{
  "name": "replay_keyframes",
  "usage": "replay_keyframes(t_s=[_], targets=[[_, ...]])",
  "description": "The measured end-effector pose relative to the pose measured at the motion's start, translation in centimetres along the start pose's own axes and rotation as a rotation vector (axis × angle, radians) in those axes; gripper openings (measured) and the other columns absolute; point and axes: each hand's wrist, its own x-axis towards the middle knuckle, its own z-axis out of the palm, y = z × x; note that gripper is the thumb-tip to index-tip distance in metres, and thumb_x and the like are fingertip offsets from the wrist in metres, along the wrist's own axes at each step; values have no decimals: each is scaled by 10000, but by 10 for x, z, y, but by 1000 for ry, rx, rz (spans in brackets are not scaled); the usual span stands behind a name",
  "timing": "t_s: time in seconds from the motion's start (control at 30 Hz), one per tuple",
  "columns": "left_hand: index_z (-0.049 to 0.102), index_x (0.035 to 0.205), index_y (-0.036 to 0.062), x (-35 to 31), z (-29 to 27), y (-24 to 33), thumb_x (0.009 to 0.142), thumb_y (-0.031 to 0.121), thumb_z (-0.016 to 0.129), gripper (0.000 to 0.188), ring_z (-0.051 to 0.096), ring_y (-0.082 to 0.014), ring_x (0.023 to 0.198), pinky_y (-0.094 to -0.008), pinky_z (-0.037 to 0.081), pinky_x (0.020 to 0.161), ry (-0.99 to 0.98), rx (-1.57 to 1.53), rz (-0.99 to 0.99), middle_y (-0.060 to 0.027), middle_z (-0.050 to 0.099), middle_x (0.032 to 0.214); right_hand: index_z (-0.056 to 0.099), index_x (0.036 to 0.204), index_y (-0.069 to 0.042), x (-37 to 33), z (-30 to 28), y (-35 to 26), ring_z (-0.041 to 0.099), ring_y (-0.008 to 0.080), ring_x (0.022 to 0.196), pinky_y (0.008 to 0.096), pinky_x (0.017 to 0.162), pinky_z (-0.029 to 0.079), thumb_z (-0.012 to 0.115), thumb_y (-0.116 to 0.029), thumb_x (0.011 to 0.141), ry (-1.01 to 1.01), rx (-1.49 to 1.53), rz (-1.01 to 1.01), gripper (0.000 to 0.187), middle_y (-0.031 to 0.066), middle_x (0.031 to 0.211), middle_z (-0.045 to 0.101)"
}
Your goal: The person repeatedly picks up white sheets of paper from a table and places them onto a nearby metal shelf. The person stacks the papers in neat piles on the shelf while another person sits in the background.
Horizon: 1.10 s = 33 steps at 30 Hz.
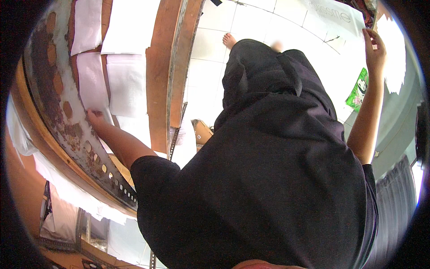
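On the left, my left hand (95,115) reaches to a shelf and touches the near edge of a stack of thin pale pinkish sheets or bags (93,83). Its fingers are small and partly hidden, so their grip does not show clearly. Far out to the right, my right hand (376,48) is raised, fingertips pinched at the edge of a large translucent plastic bag (329,22) with faint printing. That bag hangs over the pale floor at the upper right.
More white stacks (127,85) lie on the brown wooden shelf (159,76). A rusty perforated metal bar (67,107) runs along its outer side. A green packet with a panda picture (357,92) is near my right forearm. A cardboard box (202,131) sits beside the shelf, above white floor tiles (210,49).
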Motion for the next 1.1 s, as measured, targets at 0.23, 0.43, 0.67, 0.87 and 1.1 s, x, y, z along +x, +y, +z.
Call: replay_keyframes(t_s=[0.23, 0.43, 0.67, 0.87, 1.1], targets=[[581, 1128, -16, -71, 80, 70, 805, 238, 657, 418, 594, -303, 979, -424, 483, 847, 440, 946, 190, -183, 613, 1080, 681, 1037, -91, -14, -4, 13, 587, 113, 767, 272, 717, 482, 623, -184, 900, 23, 92, -71, 175, 32, 905, 680], [582, 992, 25, -298, 341, 197, 808, -4, 601, 187, 589, -237, 940, -356, 484, 811, 447, -143, 877, -114, 608, 1025, 682, 969, -63, -24, 18, 48, 595, 206, 761, 334, 730, 471, 666, -106, 834, 90, 187, -157, 143, 81, 822, 647], [637, 957, 69, -628, 590, 310, 724, 221, 711, 288, 513, -315, 1056, -462, 380, 919, -639, 63, 1420, -145, 572, 1087, 657, 864, -116, -13, 2, 82, 597, 234, 826, 392, 810, 438, 678, -98, 789, 39, 156, -399, 80, 39, 855, 643], [674, 776, 78, -752, 676, 335, 793, 214, 589, 162, 576, -236, 932, -412, 408, 816, -794, 674, 1495, -63, 628, 861, 667, 829, -141, -12, -40, 114, 554, 227, 908, 387, 805, 403, 642, -126, 792, 55, 131, -544, 47, 14, 845, 634], [693, 816, 74, -778, 688, 354, 770, 125, 549, 159, 539, -244, 1036, -417, 401, 872, -869, 668, 1495, -89, 610, 1093, 673, 872, -117, -6, -24, 184, 560, 224, 897, 373, 767, 380, 685, -151, 771, 1, 235, -468, 108, 8, 848, 641]])
